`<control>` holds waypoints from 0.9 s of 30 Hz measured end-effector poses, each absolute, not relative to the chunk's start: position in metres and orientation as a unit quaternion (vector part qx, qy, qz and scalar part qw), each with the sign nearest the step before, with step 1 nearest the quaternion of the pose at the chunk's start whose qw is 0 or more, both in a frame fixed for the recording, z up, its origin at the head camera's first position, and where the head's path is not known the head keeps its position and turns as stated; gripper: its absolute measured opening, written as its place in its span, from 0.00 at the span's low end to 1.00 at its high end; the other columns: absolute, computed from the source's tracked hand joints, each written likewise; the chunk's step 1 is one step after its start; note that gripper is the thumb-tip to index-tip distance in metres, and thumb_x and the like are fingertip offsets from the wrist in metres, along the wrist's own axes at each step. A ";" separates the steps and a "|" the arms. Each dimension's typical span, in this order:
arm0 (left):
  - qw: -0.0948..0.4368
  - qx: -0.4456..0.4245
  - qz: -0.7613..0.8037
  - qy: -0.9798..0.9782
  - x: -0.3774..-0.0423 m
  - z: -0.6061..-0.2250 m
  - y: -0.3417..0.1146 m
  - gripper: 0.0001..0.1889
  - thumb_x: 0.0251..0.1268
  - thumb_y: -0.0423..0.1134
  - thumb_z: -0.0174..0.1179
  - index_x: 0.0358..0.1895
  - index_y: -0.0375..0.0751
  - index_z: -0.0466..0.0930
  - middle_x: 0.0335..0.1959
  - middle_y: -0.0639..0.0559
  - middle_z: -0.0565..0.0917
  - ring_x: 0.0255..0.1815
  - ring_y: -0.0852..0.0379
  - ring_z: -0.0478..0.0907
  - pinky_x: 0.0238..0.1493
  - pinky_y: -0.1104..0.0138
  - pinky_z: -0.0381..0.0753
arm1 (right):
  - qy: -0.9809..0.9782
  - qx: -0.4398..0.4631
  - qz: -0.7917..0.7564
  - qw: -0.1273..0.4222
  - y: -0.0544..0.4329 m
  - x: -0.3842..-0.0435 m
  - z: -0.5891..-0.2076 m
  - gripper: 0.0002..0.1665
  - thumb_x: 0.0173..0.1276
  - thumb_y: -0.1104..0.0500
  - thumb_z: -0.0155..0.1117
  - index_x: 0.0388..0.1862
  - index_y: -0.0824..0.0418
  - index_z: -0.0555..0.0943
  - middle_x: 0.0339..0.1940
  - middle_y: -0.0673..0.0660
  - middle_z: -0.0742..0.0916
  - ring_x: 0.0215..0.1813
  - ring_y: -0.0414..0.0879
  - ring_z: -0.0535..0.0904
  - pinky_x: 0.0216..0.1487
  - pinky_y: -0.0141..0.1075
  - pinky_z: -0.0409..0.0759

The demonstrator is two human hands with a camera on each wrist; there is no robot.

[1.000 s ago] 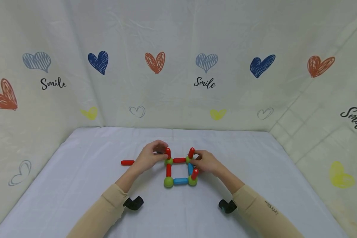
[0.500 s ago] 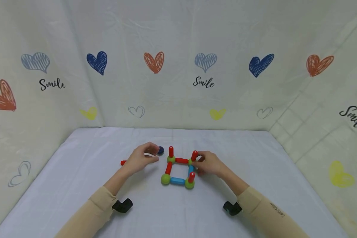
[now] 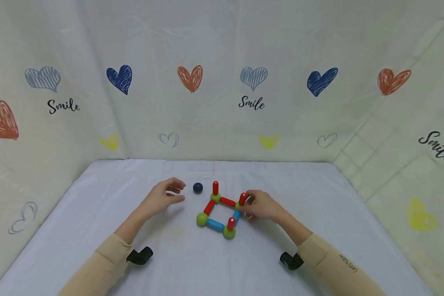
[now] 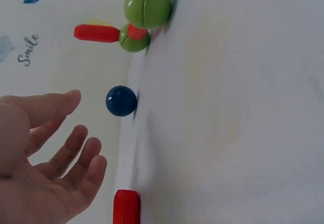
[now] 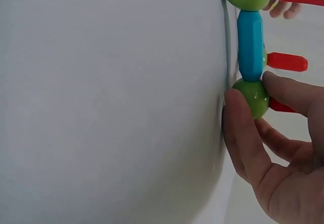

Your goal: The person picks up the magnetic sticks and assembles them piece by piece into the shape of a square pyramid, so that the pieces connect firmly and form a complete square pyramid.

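A square frame of green balls joined by red rods and blue rods (image 3: 215, 225) lies on the table. Three of its corners carry upright red rods (image 3: 216, 188); the near-left green ball (image 3: 202, 219) has none. My right hand (image 3: 260, 205) pinches the far-right green ball (image 5: 253, 96) between thumb and fingers, beside its upright red rod. To the left of the frame my left hand (image 3: 164, 197) holds nothing, its fingers apart and loosely bent. A dark blue ball (image 3: 197, 188) sits between that hand and the frame, also visible in the left wrist view (image 4: 121, 101).
In the left wrist view a loose red rod (image 4: 126, 207) lies on the white tablecloth (image 4: 243, 133); in the head view the left hand hides it. A pale curtain (image 3: 214, 123) printed with hearts stands behind the table. Black cameras (image 3: 140, 255) are strapped to both wrists.
My left hand has let go of the frame's far-left corner and drawn back left, uncovering the dark blue ball. The frame has turned clockwise, with my right hand still gripping its far-right ball.
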State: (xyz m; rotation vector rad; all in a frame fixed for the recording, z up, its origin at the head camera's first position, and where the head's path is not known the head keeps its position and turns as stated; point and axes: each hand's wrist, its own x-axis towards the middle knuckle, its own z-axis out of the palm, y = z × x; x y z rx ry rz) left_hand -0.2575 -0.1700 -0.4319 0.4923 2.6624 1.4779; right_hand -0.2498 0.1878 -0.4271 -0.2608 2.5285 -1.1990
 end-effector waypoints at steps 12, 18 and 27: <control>0.055 0.134 0.441 0.886 -0.260 -0.432 -0.201 0.20 0.66 0.35 0.70 0.59 0.36 0.81 0.58 0.39 0.82 0.58 0.41 0.78 0.48 0.58 0.82 | 0.877 -0.154 -0.420 0.177 0.193 -0.255 -0.426 0.15 0.67 0.63 0.72 0.52 0.63 0.83 0.44 0.56 0.84 0.39 0.49 0.83 0.39 0.41 0.87; 0.067 0.147 0.410 0.898 -0.259 -0.430 -0.215 0.20 0.63 0.32 0.70 0.57 0.32 0.82 0.55 0.39 0.83 0.57 0.40 0.78 0.52 0.53 0.80 | 0.882 -0.144 -0.415 0.172 0.193 -0.251 -0.427 0.14 0.67 0.62 0.73 0.50 0.63 0.83 0.43 0.56 0.84 0.37 0.48 0.83 0.40 0.40 0.87; 0.080 0.143 0.384 0.909 -0.258 -0.431 -0.225 0.19 0.58 0.32 0.74 0.53 0.33 0.85 0.48 0.45 0.85 0.51 0.46 0.79 0.52 0.56 0.78 | 0.892 -0.143 -0.398 0.162 0.191 -0.239 -0.428 0.15 0.66 0.58 0.75 0.46 0.59 0.80 0.39 0.53 0.83 0.33 0.46 0.83 0.38 0.38 0.85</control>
